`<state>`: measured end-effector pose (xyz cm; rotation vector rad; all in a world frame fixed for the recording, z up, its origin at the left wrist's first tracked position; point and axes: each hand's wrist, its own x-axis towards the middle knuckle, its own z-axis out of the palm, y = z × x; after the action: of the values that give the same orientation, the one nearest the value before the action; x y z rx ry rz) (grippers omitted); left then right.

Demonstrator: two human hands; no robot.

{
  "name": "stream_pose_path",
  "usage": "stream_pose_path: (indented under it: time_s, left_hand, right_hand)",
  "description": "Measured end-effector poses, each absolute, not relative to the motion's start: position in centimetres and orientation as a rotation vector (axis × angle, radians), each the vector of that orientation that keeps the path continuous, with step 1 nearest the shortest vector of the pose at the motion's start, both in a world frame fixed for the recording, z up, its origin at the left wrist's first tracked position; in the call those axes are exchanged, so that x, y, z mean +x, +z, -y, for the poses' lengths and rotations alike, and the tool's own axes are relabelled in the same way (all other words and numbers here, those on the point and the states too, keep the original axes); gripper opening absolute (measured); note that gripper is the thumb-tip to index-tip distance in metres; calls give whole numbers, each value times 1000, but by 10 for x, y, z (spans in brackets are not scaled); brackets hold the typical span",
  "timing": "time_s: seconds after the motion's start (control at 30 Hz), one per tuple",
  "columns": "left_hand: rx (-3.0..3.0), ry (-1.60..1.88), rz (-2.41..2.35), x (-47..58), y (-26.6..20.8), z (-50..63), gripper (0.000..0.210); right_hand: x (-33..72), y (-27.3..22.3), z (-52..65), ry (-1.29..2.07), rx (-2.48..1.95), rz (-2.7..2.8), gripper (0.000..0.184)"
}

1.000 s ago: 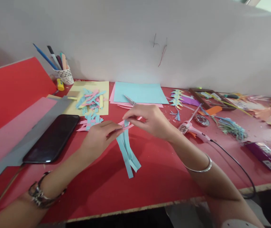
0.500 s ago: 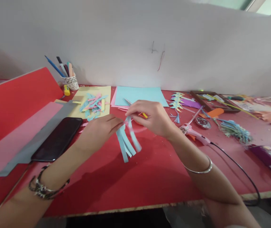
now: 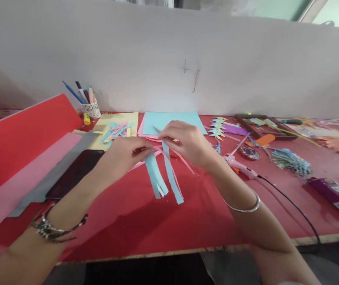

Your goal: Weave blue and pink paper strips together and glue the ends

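Note:
Between finger and thumb, my left hand [image 3: 127, 154] pinches the tops of several light blue paper strips [image 3: 155, 176], which hang down over the red table. Opposite it, my right hand [image 3: 184, 138] is closed on a single blue paper strip [image 3: 172, 174] that dangles apart from that bunch. Thin pink paper strips [image 3: 184, 160] curve between and below both hands; which hand holds them I cannot tell. Behind my hands lie blue paper sheets [image 3: 181, 118] on pink ones. A pile of cut paper pieces [image 3: 117, 130] rests on a cream sheet to the left.
A black phone [image 3: 74, 172] lies left beside grey and pink sheets. On the right are a pink glue gun [image 3: 240, 166] with a black cord, a blue-green tassel [image 3: 290, 160], a purple box-like object [image 3: 334, 196] and a brown tray [image 3: 267, 124]. A pen cup [image 3: 92, 109] stands by the wall.
The blue strip in my right hand has come further away from the left-hand bunch and hangs lower. Pink strips now show around my fingers. The camera view has shifted slightly.

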<state>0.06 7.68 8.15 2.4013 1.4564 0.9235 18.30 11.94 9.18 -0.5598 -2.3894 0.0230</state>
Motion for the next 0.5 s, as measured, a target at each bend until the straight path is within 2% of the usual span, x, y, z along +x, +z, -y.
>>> stream_pose_path:
  time_s: [0.2,0.37,0.5]
  left_hand:
    - [2343,832,-1513,-6,89,-77,22]
    - [2277,812,-1519,-5,96,-75,20]
    - [2304,824,-1509,-3,97,-72,19]
  right_hand:
    - [187,98,-113,-109,-613,2427,22]
    - [185,101,-111,217,-507,2381,16]
    - [185,102,-111,367,-599,2329,16]
